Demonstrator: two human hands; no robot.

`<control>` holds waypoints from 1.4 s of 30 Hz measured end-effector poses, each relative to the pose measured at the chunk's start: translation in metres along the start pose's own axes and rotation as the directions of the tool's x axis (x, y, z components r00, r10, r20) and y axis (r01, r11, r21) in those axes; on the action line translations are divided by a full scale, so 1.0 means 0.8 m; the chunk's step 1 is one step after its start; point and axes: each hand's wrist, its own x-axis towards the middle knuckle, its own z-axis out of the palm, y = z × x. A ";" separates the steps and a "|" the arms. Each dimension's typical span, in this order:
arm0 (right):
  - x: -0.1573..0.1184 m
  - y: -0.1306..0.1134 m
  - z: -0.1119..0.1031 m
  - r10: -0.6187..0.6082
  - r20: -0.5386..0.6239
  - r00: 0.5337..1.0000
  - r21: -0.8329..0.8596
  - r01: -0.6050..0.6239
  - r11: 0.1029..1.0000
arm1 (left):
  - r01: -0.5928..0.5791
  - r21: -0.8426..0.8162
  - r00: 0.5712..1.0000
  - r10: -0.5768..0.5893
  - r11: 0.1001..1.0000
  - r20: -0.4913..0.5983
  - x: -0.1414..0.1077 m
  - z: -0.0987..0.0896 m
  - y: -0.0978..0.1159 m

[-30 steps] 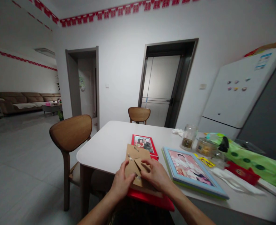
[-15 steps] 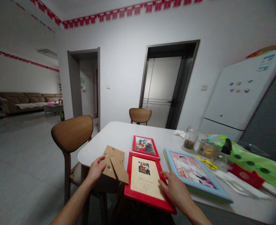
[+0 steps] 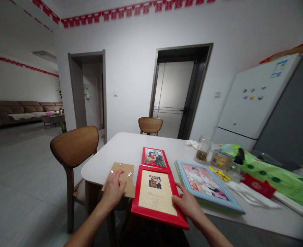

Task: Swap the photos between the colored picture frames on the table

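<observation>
1. Red frame (image 3: 159, 216): one, lying at near edge of table (image 3: 125, 140), between both hands; cream insert (image 3: 155, 199) inside, bearing print and a small picture.
2. Board (image 3: 129, 187): one, brown, fitted with metal clips (image 3: 130, 174); just left of red frame, partly covered.
3. Left hand (image 3: 114, 187): left of red frame, over board, fingers loosely spread and bent, thumb apart.
4. Right hand (image 3: 189, 206): at right rim of red frame, thumb and forefinger parted; pinching rim or merely touching, cannot tell.
5. Framed photo (image 3: 155, 157): red-edged, directly beyond red frame, edges seemingly meeting.
6. Blue-framed picture (image 3: 205, 181): right of red frame, slanted, green edge beneath.
7. Jar (image 3: 203, 147): glass, dark contents low inside; beyond red frame, to right.
8. Green bag (image 3: 269, 176): far right of red frame.
9. Chair (image 3: 75, 145): brown, well left of red frame.
</observation>
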 end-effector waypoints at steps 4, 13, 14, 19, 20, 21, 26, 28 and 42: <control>-0.012 -0.014 0.000 0.128 0.131 0.983 0.582 -0.180 0.793 | -0.330 -0.119 0.907 0.350 0.936 0.236 -0.037 0.044 0.071; -0.021 -0.020 -0.001 0.033 0.130 0.991 0.715 -0.116 0.689 | -0.526 -0.067 0.817 0.525 0.848 0.240 -0.041 0.068 0.127; -0.018 -0.017 0.000 0.033 0.113 0.993 0.677 -0.101 0.729 | -0.539 -0.075 0.812 0.541 0.839 0.218 -0.038 0.064 0.126; 0.001 0.011 -0.003 -0.012 0.048 0.999 0.304 -0.004 0.953 | -0.383 -0.139 0.922 0.386 0.913 -0.007 -0.026 0.033 0.100; 0.005 0.017 -0.004 -0.039 0.023 0.999 0.181 0.035 0.983 | -0.312 -0.155 0.950 0.307 0.937 -0.058 -0.025 0.025 0.091; 0.007 0.021 -0.005 -0.068 -0.008 0.998 0.048 0.068 0.996 | -0.238 -0.172 0.970 0.223 0.956 -0.102 -0.024 0.018 0.080; 0.009 0.027 -0.009 -0.157 -0.069 0.985 -0.404 0.116 0.908 | 0.000 -0.288 0.992 -0.035 0.958 -0.118 -0.028 0.001 0.025; 0.007 0.024 -0.009 -0.170 -0.052 0.984 -0.485 0.124 0.866 | 0.038 -0.317 0.994 -0.067 0.948 -0.082 -0.032 0.004 0.005; 0.001 0.025 -0.012 -0.192 -0.035 0.981 -0.632 0.127 0.765 | 0.080 0.197 0.982 -0.111 0.977 0.151 -0.047 -0.007 -0.019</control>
